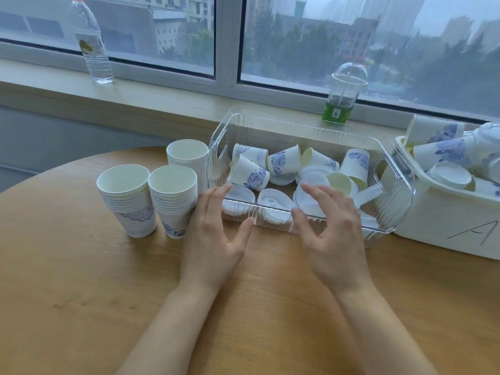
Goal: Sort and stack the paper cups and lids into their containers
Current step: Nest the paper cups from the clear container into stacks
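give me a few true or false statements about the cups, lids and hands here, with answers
1. Three stacks of nested cups stand upright on the wooden table. True.
2. The clear bin holds only lids. False: loose cups lie on their sides in it among white lids.
3. The left hand grips a cup. False: its fingers are spread and hold nothing, by the bin's near wall.
4. The right hand is open and holds nothing. True.
5. The white container on the right is marked with a letter A. True.
6. The water bottle lies on the table. False: it stands upright on the window sill.
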Demonstrator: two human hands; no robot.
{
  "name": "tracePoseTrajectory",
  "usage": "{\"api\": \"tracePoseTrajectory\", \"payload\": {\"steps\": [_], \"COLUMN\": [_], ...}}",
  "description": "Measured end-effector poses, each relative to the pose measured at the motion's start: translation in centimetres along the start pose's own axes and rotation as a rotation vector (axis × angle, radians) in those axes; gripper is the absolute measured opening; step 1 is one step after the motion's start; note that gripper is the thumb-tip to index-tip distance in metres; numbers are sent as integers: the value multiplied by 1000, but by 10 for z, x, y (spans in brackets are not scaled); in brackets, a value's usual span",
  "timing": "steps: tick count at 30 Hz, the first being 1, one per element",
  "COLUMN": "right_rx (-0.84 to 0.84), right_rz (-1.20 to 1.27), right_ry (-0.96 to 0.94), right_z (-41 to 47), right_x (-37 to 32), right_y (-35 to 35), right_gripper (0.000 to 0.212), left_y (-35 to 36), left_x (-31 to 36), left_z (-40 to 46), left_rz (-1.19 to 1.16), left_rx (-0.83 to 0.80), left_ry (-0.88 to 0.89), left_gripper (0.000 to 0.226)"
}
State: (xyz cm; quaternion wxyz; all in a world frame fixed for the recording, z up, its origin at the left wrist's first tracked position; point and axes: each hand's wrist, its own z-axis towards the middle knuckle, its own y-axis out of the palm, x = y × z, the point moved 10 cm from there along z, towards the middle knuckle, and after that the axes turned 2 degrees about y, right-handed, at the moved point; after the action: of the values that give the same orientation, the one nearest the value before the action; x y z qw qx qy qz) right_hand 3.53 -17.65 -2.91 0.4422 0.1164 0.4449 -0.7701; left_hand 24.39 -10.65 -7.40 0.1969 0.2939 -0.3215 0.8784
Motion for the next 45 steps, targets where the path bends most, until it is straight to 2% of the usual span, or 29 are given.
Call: {"api": "tracePoseTrajectory", "payload": {"steps": [4, 9, 12, 18, 21, 27, 32, 39, 45], "right_rx": [-102, -531, -631, -654, -598, -480, -543, -532, -617], "right_rz": [-13, -264, -359, -446, -436, -168, 32, -4, -36], "right_ry": [-5, 16, 27, -13, -2, 6, 5, -99, -169], "right_z": [62, 108, 115, 116, 116, 97, 60, 28, 17], "right_x": [-15, -5, 5, 16, 13, -15, -34, -46, -50], "right_y": [27, 108, 132, 148, 135, 78, 51, 45, 47], "right_gripper": [38, 56, 58, 47, 58, 58, 55, 48, 45], "left_y": [6, -3, -4, -2, -5, -7, -7, -8, -9], "left_x": [-2, -1, 0, 2, 3, 0, 1, 6, 7], "left_z": [-1, 2, 2, 3, 3, 2, 2, 0, 0], "left_rz": [-6, -53, -79, -91, -103, -126, -171, -190, -205], "left_rx": [-39, 15, 27, 26, 41, 50, 63, 50, 38], "left_ry": [3, 19, 26, 38, 33, -21, -53, -52, -51], "left_gripper": [73, 71, 70, 69, 67, 72, 79, 85, 90]}}
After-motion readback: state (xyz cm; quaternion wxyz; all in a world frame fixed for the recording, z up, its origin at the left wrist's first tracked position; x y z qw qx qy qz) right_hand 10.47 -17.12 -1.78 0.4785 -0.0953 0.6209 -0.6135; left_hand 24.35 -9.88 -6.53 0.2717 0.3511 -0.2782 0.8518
